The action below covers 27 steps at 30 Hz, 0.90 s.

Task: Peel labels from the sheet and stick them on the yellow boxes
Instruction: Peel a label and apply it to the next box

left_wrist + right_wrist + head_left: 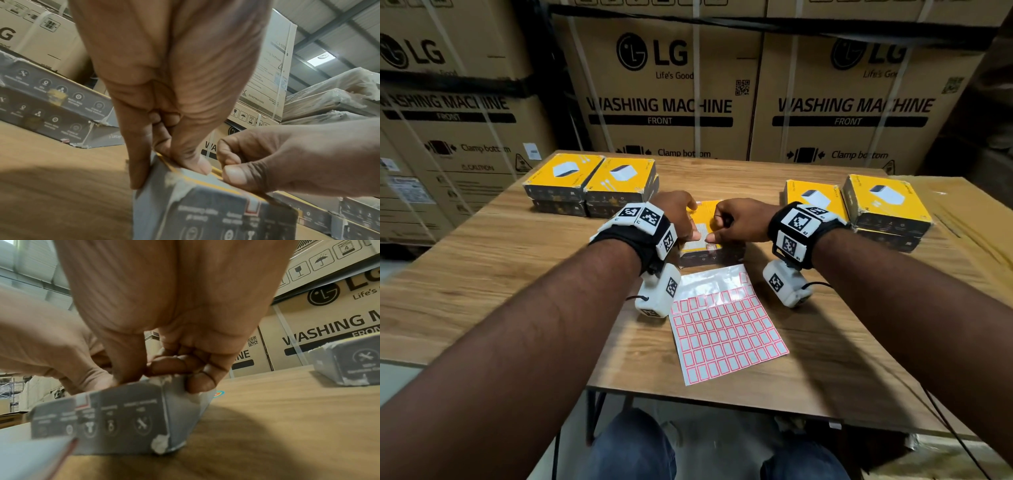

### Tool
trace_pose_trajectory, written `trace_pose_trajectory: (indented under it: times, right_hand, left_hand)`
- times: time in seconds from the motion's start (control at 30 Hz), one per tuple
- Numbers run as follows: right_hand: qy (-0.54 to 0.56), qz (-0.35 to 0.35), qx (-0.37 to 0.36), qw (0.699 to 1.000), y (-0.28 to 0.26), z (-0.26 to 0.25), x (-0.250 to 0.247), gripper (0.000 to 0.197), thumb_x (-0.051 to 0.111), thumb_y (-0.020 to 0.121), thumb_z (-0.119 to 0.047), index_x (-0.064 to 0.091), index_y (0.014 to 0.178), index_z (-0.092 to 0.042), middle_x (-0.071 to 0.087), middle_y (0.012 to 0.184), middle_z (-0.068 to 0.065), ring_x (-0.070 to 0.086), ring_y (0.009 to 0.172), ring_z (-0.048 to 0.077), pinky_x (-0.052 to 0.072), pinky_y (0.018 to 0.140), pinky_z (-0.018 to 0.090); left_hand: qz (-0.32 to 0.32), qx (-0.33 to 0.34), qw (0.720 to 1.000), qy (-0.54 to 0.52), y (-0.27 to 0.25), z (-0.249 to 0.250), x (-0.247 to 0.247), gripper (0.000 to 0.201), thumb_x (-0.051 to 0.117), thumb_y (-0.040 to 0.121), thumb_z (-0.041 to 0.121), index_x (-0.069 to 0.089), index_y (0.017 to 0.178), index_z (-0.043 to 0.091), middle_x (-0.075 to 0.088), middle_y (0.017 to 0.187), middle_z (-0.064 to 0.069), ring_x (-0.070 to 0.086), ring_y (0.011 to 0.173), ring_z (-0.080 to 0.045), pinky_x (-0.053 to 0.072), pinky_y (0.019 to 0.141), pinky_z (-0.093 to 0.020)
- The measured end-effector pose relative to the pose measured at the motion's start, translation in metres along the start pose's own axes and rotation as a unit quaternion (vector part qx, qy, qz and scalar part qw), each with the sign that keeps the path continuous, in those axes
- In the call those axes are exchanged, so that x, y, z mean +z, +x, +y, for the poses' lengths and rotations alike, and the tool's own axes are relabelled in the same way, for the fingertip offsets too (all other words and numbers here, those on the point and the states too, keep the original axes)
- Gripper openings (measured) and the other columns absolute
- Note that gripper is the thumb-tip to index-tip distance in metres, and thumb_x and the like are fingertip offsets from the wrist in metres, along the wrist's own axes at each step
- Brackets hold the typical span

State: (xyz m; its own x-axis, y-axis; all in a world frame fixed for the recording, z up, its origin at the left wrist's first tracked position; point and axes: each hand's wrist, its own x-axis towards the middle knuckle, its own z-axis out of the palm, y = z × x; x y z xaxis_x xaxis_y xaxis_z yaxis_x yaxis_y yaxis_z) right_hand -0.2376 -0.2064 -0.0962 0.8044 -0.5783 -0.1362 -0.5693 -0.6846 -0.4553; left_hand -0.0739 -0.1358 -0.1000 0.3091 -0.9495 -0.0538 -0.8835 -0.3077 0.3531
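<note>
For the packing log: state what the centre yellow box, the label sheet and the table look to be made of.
Centre yellow box: printed cardboard, probably; white torn fibre shows at its worn corners in the right wrist view.
Label sheet: paper labels on a glossy backing, likely coated; the peeled top part shines.
Table: wood-grain top, matt; the thin edge suggests laminate board rather than solid wood, though it is uncertain.
</note>
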Motion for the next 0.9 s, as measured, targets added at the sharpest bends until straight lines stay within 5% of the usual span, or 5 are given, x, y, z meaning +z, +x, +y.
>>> trace_pose_trajectory:
  times: [0.27,0.4,0.53,0.7,0.9]
  right_hand:
    - [-0.032,-0.018,0.017,0.999,0.0,-0.007,-0.001,0.031,0.069,0.086,-0.046,0.047,0.082,-0.025,0.055,0.083,-0.004,0.05,0.078,0.013,0.041,0.067,0.03]
    - [-0.014,-0.012,0.017,1.0,-0.003,-0.006,-0.001,0.026,0.062,0.092,-0.043,0.051,0.094,-0.02,0.057,0.09,-0.002,0.053,0.087,0.017,0.043,0.075,0.033]
    - [-0.013,-0.023,0.028,0.999,-0.005,-0.008,0.002,0.035,0.065,0.085,-0.056,0.047,0.088,-0.026,0.057,0.09,-0.003,0.052,0.084,0.015,0.045,0.078,0.035]
    - [-0.028,0.007,0.036,0.999,-0.004,-0.01,0.004,0.026,0.062,0.092,-0.042,0.049,0.096,-0.02,0.056,0.093,-0.003,0.052,0.093,0.019,0.042,0.079,0.033]
    - [-0.011,-0.025,0.009,1.0,-0.011,-0.006,0.004,0.052,0.077,0.073,-0.056,0.045,0.098,-0.023,0.056,0.089,-0.004,0.051,0.079,0.012,0.048,0.075,0.036]
  left_hand:
    - [-0.017,-0.007,1.0,-0.018,0.0,-0.001,-0.001,0.067,0.084,0.074,0.025,0.051,0.132,0.019,0.071,0.105,0.006,0.063,0.106,-0.015,0.05,0.096,-0.032]
    - [-0.009,0.004,1.0,-0.024,-0.004,-0.001,0.001,0.061,0.082,0.077,0.023,0.053,0.131,0.017,0.071,0.107,0.003,0.063,0.106,-0.017,0.049,0.093,-0.03]
    - [0.001,0.019,0.999,-0.026,-0.008,-0.002,0.002,0.056,0.08,0.08,0.022,0.055,0.129,0.014,0.071,0.108,0.002,0.063,0.106,-0.017,0.049,0.09,-0.028]
    - [-0.009,0.023,0.999,-0.04,-0.011,-0.004,0.002,0.052,0.076,0.081,0.018,0.055,0.129,0.015,0.072,0.106,0.004,0.064,0.104,-0.016,0.051,0.095,-0.032]
    - [-0.027,0.021,0.998,-0.055,-0.016,-0.008,0.002,0.056,0.073,0.083,0.025,0.05,0.134,0.019,0.07,0.104,0.01,0.063,0.103,-0.012,0.05,0.096,-0.033]
